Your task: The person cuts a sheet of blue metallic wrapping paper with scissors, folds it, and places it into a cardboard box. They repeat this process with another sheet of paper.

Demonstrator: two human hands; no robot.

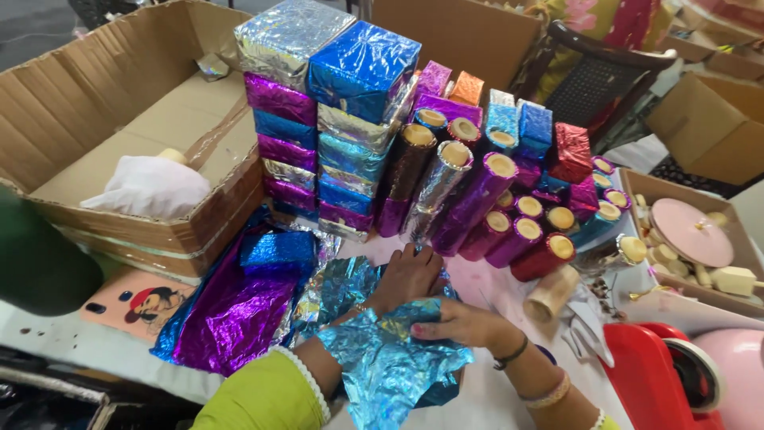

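Blue foil sheet [390,358] crinkled, glossy (holographic sheen); wrapped boxes [334,119] same shiny foil; cardboard box [103,95] matt.

You have bright, even light from overhead, with only soft shadows under the hands and along the bench's near edge. Glare sparkles on the stacked foil-wrapped boxes [334,95] and on the crumpled blue foil sheet [390,358]. The corners bend with wide-angle distortion, and the near left corner blurs dark
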